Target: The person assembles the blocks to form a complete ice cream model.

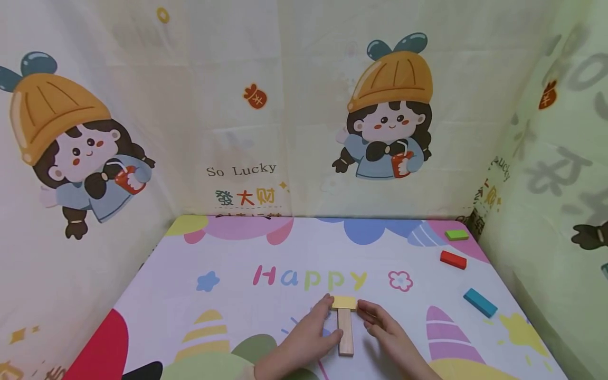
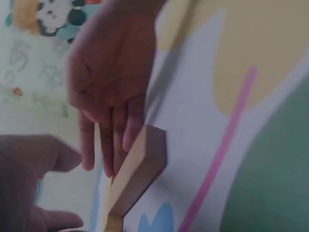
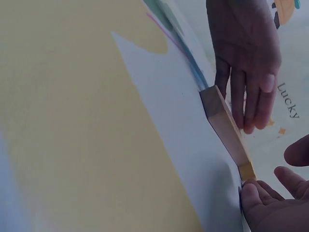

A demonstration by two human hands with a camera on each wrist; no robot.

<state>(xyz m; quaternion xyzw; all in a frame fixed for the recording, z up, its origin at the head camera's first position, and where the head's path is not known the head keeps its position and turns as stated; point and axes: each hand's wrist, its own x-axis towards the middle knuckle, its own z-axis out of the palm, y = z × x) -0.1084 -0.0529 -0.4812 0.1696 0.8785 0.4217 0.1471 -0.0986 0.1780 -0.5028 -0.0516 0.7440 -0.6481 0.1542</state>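
Observation:
A yellow block (image 1: 344,302) lies crosswise against the far end of a plain wooden block (image 1: 345,332), the two making a T on the table. To the left is my left hand (image 1: 307,333), its extended fingers at the yellow block's left end and its thumb beside the plain block. Fingertips of my right hand (image 1: 387,332) are right at the yellow block's right end, the fingers slightly bent. In the right wrist view the plain block (image 3: 227,128) runs up to the yellow block (image 3: 247,171), near the right fingertips. Neither hand grips a block.
Along the right side of the table lie a green block (image 1: 457,235), a red block (image 1: 453,259) and a blue block (image 1: 480,302). A printed mat (image 1: 294,248) covers the table. Patterned cloth walls (image 1: 304,132) stand at the back and both sides.

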